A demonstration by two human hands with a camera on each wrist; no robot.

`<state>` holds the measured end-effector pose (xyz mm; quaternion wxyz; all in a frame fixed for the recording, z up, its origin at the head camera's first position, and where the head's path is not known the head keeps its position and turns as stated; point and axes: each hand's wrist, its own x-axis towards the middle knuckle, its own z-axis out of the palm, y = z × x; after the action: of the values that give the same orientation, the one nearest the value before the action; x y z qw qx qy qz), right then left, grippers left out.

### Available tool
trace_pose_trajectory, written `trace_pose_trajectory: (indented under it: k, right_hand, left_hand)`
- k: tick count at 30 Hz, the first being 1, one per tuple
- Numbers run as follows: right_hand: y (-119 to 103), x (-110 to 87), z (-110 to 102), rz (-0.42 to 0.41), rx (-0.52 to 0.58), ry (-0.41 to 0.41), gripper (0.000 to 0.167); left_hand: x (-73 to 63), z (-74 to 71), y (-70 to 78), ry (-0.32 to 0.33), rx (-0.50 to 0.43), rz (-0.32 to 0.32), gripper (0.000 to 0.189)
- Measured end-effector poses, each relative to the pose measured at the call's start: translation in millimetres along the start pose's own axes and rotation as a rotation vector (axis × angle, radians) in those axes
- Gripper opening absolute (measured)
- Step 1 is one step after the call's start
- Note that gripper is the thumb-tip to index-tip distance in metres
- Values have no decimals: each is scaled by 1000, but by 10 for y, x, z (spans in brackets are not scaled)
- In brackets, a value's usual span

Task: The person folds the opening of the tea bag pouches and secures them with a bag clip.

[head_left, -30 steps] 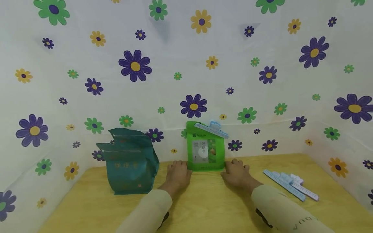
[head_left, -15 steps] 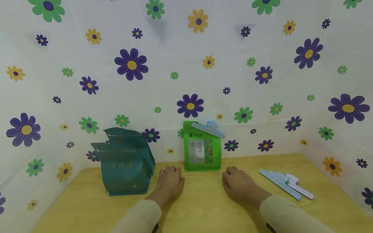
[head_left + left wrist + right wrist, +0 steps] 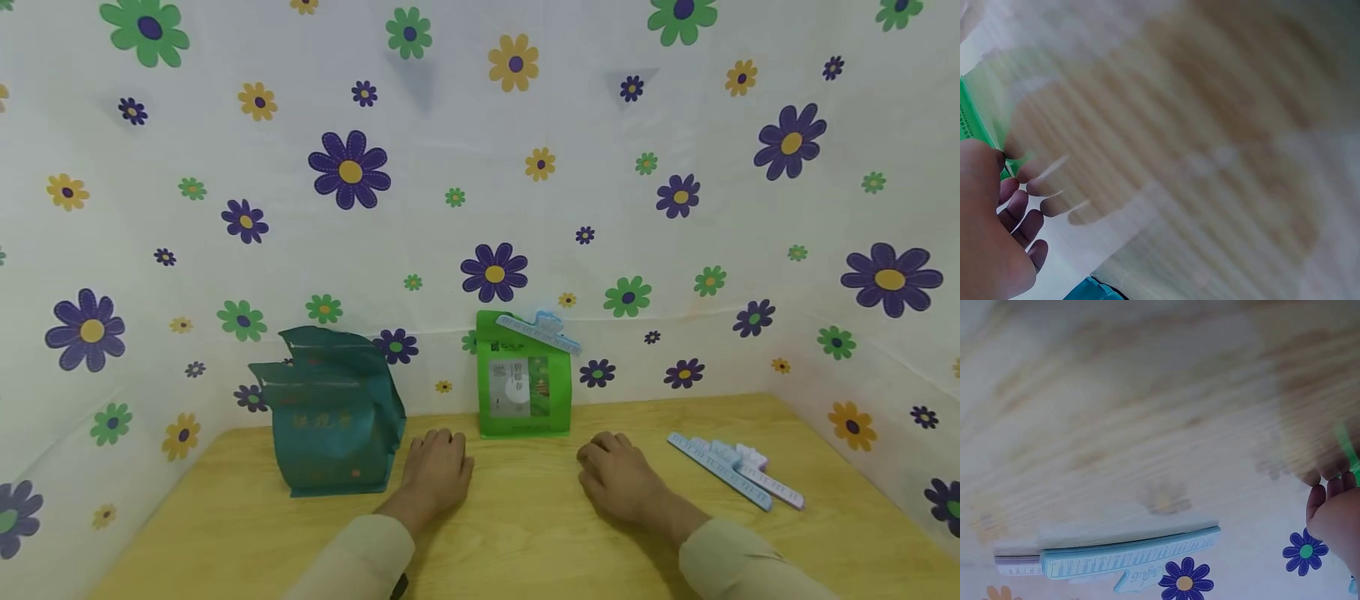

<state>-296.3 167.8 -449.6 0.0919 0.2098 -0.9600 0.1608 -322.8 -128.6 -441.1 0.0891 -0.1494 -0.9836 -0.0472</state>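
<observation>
My left hand [image 3: 438,471] rests on the wooden table with fingers loosely bent, holding nothing. To its left stand what look like two teal pouches [image 3: 330,433], one behind the other. A bright green pouch [image 3: 525,392] stands upright by the back wall, beyond and between the hands. A blue ruler-marked bag clip [image 3: 538,333] sits slantwise across its top right corner. My right hand [image 3: 622,479] lies on the table, fingers relaxed, apart from the green pouch. In the left wrist view the left hand [image 3: 1004,228] shows beside its reflection; the right wrist view shows the right hand [image 3: 1338,512] at the edge.
Right of the right hand lie a blue bag clip [image 3: 720,468] and a pale lilac bag clip [image 3: 783,490], overlapping on the table [image 3: 517,533]. A white cloth [image 3: 442,150] printed with flowers encloses the back and sides.
Both hands have drawn back from the green pouch's lower sides toward the person and now lie farther apart. The pouch stays standing. The head view has shifted slightly.
</observation>
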Motion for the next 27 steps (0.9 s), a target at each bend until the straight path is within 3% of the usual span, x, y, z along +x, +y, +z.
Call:
trace_pose_trajectory:
  k: [4, 8, 12, 15, 20, 27]
  right_hand:
    - [43, 0, -81, -9, 30, -31, 24]
    - [135, -66, -201, -47, -43, -43, 23]
    - [209, -136, -245, -92, -139, -38, 22]
    - [216, -151, -237, -108, -147, -42, 23]
    - [184, -164, -179, -116, -146, -16, 26]
    - [194, -147, -248, -5, 75, -35, 20]
  left_hand:
    - [23, 20, -1, 27, 5, 18, 25]
    - [0, 23, -7, 55, 7, 67, 19]
    - [-117, -12, -65, 94, 9, 106, 18]
    - [-232, -72, -143, 134, 5, 134, 19]
    - [-398, -135, -259, 116, 34, 181, 20]
    - [-497, -137, -357, 78, -21, 157, 19]
